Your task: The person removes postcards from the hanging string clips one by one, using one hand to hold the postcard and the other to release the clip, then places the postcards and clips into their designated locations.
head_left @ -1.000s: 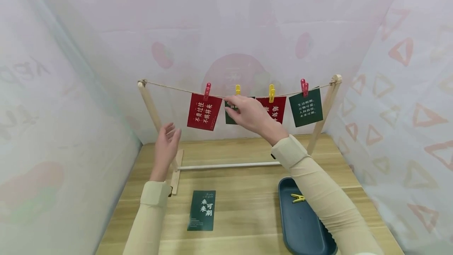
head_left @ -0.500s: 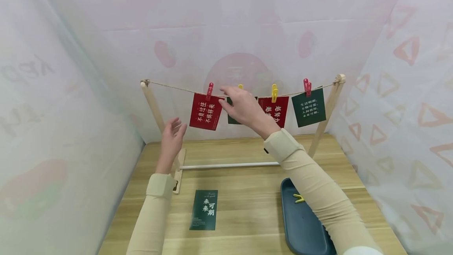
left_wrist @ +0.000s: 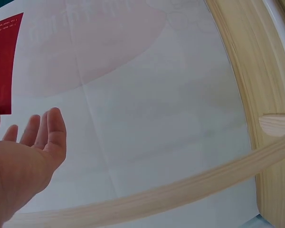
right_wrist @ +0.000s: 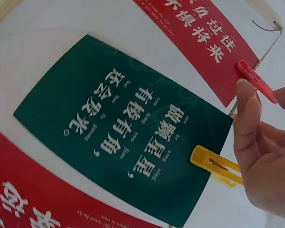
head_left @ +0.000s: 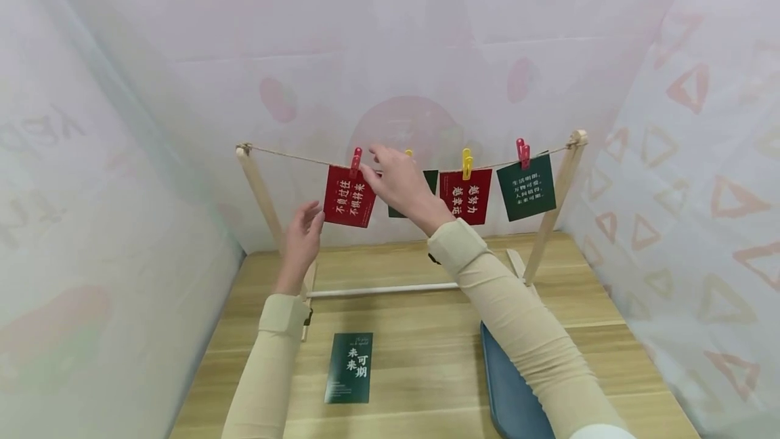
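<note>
My right hand (head_left: 402,185) is at the string, its thumb and fingers spread beside a red clothespin (head_left: 356,162). In the right wrist view the red clothespin overlaps the gap between thumb and fingers. It clips a red card (head_left: 347,205) with white characters onto the string. Lower and to the left, my left hand (head_left: 301,239) has loosely bent fingers close to that card's lower edge; in the left wrist view the thumb overlaps the card's bottom. Partly behind my right hand hangs a green card (right_wrist: 123,128), held by a yellow clothespin (right_wrist: 216,164).
Farther right hang another red card (head_left: 466,195) and a green card (head_left: 527,185), each clipped. Wooden posts (head_left: 554,208) carry the string (head_left: 292,154). A green card (head_left: 349,368) lies on the wooden table (head_left: 426,364), left of a blue tray (head_left: 512,385) partly under my right forearm.
My right hand has moved left along the string, from in front of the green card to the red clothespin. My left hand has moved slightly right and up toward the red card.
</note>
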`<action>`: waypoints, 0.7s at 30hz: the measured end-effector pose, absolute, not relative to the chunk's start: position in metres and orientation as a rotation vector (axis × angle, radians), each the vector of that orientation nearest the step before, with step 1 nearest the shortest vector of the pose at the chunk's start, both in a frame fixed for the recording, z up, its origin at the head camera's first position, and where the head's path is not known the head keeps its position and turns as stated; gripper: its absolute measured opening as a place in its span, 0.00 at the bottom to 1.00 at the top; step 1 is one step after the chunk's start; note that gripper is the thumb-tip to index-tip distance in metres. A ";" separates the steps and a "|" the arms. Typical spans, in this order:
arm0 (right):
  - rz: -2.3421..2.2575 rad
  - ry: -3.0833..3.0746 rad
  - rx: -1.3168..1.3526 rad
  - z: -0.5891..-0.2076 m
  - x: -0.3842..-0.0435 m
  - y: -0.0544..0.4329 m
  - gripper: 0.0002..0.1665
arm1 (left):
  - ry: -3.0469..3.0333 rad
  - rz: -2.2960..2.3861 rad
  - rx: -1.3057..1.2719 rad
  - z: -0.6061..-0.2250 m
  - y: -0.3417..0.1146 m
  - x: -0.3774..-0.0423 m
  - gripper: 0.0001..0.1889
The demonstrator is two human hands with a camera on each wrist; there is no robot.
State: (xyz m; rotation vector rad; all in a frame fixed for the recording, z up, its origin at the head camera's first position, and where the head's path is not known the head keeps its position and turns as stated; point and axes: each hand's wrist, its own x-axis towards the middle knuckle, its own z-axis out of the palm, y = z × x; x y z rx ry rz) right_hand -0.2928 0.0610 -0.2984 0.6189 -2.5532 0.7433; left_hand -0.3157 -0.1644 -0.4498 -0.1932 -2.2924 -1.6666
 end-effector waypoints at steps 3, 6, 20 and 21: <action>0.860 -2.594 0.557 -0.298 -0.294 0.058 0.27 | -2.291 -1.703 -0.209 -0.450 -0.159 -0.316 0.19; 0.982 -2.620 0.498 -0.299 -0.296 0.056 0.30 | -2.281 -1.739 -0.206 -0.452 -0.155 -0.317 0.17; 1.241 -2.582 0.480 -0.302 -0.306 0.048 0.28 | -2.099 -1.831 -0.221 -0.453 -0.155 -0.314 0.15; 1.259 -2.572 0.482 -0.302 -0.306 0.047 0.27 | -2.098 -1.847 -0.225 -0.451 -0.155 -0.313 0.15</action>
